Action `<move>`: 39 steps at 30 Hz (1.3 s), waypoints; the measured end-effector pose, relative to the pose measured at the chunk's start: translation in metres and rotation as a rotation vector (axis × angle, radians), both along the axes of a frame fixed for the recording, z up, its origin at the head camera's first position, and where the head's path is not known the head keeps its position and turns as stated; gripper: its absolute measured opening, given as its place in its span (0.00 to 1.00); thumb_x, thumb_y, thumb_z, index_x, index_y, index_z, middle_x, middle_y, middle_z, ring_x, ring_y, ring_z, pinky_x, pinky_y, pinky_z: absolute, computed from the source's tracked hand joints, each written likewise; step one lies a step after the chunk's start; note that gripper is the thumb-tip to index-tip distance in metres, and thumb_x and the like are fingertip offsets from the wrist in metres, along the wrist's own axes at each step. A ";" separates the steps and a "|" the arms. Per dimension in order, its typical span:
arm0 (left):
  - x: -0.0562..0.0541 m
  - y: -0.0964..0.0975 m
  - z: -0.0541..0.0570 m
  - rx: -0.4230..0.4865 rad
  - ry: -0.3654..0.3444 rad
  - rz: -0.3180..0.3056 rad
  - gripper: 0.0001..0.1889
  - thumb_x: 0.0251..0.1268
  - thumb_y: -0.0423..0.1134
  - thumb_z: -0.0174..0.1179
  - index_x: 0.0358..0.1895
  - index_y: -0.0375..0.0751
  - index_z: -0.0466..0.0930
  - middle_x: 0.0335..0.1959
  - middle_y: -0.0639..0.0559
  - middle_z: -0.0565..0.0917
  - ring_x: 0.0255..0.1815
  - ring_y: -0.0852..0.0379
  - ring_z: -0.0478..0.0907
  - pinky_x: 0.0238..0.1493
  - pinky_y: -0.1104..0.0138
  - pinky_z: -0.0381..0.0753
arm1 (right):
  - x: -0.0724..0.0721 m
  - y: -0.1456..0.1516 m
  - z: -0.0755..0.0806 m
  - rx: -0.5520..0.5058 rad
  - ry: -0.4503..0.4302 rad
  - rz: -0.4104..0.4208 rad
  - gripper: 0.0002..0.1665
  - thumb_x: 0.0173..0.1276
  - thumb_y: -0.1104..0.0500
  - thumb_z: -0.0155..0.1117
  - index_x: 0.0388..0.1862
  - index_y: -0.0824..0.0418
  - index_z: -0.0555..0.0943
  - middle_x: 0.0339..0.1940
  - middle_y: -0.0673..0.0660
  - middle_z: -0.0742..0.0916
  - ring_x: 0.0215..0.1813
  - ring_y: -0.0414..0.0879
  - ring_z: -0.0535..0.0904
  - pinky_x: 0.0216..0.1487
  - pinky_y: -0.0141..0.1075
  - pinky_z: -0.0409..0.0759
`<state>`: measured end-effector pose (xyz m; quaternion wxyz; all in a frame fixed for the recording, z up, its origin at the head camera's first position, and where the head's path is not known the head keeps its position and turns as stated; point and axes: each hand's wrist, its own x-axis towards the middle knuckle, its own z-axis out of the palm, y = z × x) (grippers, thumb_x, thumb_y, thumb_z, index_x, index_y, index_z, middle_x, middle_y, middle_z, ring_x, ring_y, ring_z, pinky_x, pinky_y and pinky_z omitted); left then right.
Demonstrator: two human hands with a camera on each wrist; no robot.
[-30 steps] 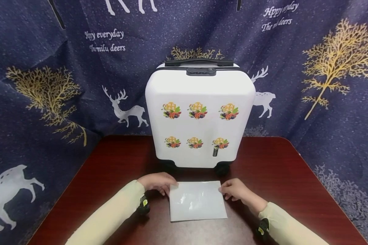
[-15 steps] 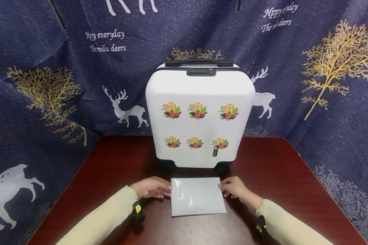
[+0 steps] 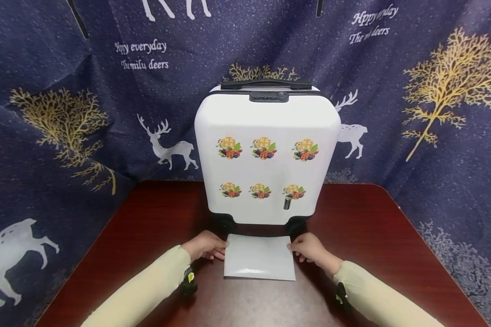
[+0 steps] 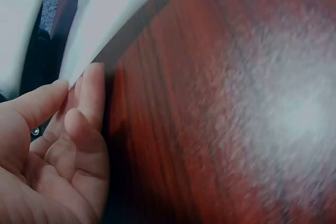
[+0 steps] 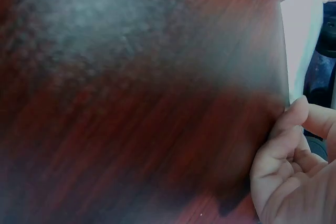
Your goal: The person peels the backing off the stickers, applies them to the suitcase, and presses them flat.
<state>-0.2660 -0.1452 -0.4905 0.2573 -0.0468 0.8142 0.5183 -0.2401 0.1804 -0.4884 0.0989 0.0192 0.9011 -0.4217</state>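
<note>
A glossy white sheet [image 3: 259,258] lies between my two hands, in front of the suitcase. My left hand [image 3: 207,245] pinches its left edge near the far corner; in the left wrist view the thumb and fingertips [image 4: 93,74] meet on the edge of the sheet [image 4: 105,11]. The right hand [image 3: 308,249] pinches the opposite edge, also near the far corner. In the right wrist view thumb and forefinger close on the sheet [image 5: 302,35], its near part bent above the tabletop. The sheet's face is plain and shiny, with no print showing.
A white suitcase [image 3: 270,118] with a black handle [image 3: 266,84] stands on black wheels right behind the sheet. Several fruit stickers [image 3: 263,148] in two rows cover its front. The dark red table [image 3: 352,218] meets a blue deer-patterned cloth [image 3: 167,104] at the back.
Both hands have carried the sheet a little away from me, toward the suitcase, its near edge moving up in view. My left hand now pinches the edge; half a second ago its fingers were straighter.
</note>
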 end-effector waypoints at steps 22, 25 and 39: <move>0.001 0.010 0.009 -0.130 0.071 -0.019 0.10 0.69 0.35 0.63 0.32 0.29 0.82 0.19 0.50 0.83 0.18 0.62 0.83 0.20 0.73 0.78 | -0.007 -0.002 -0.005 0.145 0.077 0.029 0.15 0.66 0.59 0.70 0.21 0.62 0.79 0.15 0.53 0.78 0.15 0.42 0.75 0.19 0.33 0.73; 0.001 0.012 0.010 -0.140 0.078 -0.016 0.11 0.69 0.35 0.63 0.31 0.29 0.82 0.19 0.49 0.83 0.18 0.62 0.83 0.21 0.72 0.80 | -0.008 -0.003 -0.004 0.156 0.074 0.022 0.15 0.66 0.58 0.70 0.21 0.61 0.79 0.15 0.52 0.78 0.15 0.42 0.75 0.19 0.32 0.72; 0.003 0.004 0.006 -0.147 0.135 -0.038 0.10 0.70 0.36 0.62 0.30 0.34 0.80 0.19 0.50 0.81 0.17 0.62 0.81 0.21 0.70 0.81 | -0.006 0.008 -0.002 -0.009 0.017 0.009 0.12 0.69 0.57 0.66 0.32 0.67 0.83 0.22 0.55 0.82 0.22 0.43 0.78 0.22 0.33 0.76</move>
